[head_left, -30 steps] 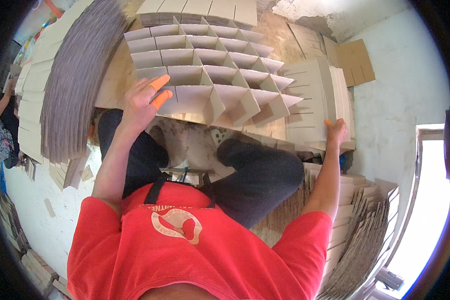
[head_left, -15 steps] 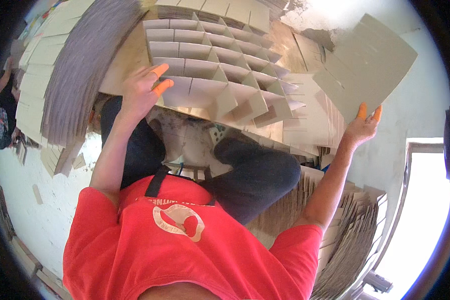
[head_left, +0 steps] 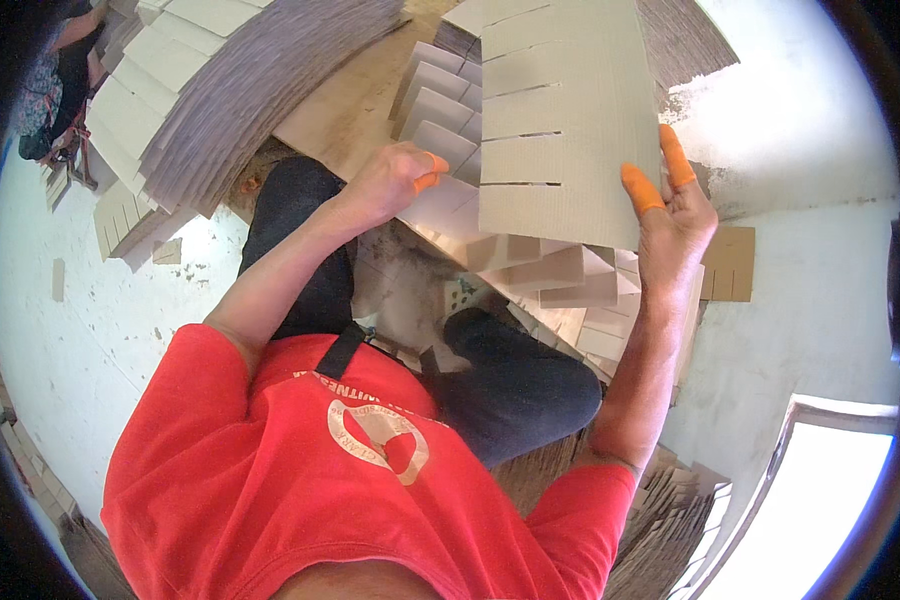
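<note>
A flat grey-brown cardboard sheet [head_left: 590, 130], with a row of slits cut into its left side, stands raised in front of me. My right hand [head_left: 675, 215] pinches its right edge, with orange covers on the fingertips. Behind and below the sheet lies a grid of interlocked cardboard dividers [head_left: 440, 110], much of it hidden by the sheet. My left hand [head_left: 390, 185], also with orange fingertip covers, is closed beside the grid's near left corner. Whether it pinches a divider there is not clear.
A tall curved stack of cardboard strips [head_left: 240, 90] stands at the left. The grid rests on a wooden board [head_left: 345, 95]. More slotted pieces [head_left: 605, 325] lie at its right, with another stack [head_left: 660, 520] beside my right arm. Part of another person [head_left: 45, 110] shows at far left.
My right hand has brought the cardboard sheet leftward, over the grid, turning its slits to the left. My left hand has moved right and its fingers have closed. The view has shifted.
</note>
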Tool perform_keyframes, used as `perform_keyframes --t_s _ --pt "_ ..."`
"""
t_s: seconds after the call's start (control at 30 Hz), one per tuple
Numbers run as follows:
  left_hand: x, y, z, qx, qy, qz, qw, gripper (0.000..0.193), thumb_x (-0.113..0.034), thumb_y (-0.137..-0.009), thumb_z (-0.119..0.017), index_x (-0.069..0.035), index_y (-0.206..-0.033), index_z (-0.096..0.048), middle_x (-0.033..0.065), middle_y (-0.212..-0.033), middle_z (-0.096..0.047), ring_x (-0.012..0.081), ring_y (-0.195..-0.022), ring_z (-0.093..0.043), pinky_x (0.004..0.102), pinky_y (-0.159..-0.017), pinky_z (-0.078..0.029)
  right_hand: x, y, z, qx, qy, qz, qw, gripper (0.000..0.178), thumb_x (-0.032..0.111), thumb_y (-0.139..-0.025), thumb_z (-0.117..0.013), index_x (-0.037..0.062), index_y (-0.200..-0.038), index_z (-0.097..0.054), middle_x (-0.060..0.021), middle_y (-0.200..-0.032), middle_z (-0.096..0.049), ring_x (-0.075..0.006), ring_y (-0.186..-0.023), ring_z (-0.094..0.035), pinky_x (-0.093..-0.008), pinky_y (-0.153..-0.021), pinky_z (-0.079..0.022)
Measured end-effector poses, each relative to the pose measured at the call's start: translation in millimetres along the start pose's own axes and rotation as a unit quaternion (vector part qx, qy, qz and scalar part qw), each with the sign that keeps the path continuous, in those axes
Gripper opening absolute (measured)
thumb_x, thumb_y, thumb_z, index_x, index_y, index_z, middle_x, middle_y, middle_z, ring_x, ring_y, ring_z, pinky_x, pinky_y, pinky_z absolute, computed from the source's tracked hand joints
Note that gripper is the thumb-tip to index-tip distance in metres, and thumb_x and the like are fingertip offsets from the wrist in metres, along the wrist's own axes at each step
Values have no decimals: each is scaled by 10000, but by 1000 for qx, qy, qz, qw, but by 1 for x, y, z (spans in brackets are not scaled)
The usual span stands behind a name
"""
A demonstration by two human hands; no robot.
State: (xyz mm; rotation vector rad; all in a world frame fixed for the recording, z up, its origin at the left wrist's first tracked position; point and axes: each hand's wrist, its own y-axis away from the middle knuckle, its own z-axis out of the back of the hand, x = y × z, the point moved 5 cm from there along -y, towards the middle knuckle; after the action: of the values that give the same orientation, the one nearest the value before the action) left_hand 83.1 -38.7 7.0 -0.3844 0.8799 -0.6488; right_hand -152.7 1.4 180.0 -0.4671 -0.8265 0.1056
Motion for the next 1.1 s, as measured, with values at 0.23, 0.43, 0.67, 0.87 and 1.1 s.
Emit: perform_keyframes --t_s 0.23,0.43,0.67,0.87,1.1 --pt "-2 0 1 -20 13 3 1000 96 -15 -759 -634 2 -851 -657 167 -763 -646 319 -738 -639 384 -642 -510 -2 -16 -12 23 74 20 997 528 -50 -777 -687 1 -1280 -536 -137 -1070 -659 -111 -925 -610 -260 -794 -503" --pt "5 0 0 -29 21 7 999 93 -21 -759 -634 -2 -848 -656 165 -758 -643 321 -737 -636 386 -645 -509 -2 -19 -16 39 69 19 997 514 -50 -781 -677 -8 -1274 -540 -137 -1059 -657 -117 -878 -606 -266 -767 -500" --pt "7 -2 -5 -19 22 -1 1000 135 -12 -772 -658 -21 -906 -666 134 -788 -653 294 -753 -625 382 -647 -494 -19 -17 -32 51 63 5 997 531 -32 -763 -698 -6 -1270 -544 -126 -970 -666 -104 -768 -553 -235 -700 -465" --pt "4 -4 -3 -10 16 11 1000 133 -18 -774 -660 -20 -907 -666 141 -802 -653 299 -754 -625 380 -651 -498 -22 -25 -36 62 69 64 994 540 -21 -753 -711 -1 -1268 -548 -91 -825 -637 -85 -655 -464 -246 -593 -435" --pt "6 -8 -5 -27 22 7 999 143 -13 -761 -666 -23 -904 -667 138 -794 -652 295 -755 -627 374 -638 -497 -25 -26 -55 113 64 43 991 533 -2 -750 -711 -5 -1258 -551 -199 -969 -671 -114 -757 -595 -286 -643 -482"
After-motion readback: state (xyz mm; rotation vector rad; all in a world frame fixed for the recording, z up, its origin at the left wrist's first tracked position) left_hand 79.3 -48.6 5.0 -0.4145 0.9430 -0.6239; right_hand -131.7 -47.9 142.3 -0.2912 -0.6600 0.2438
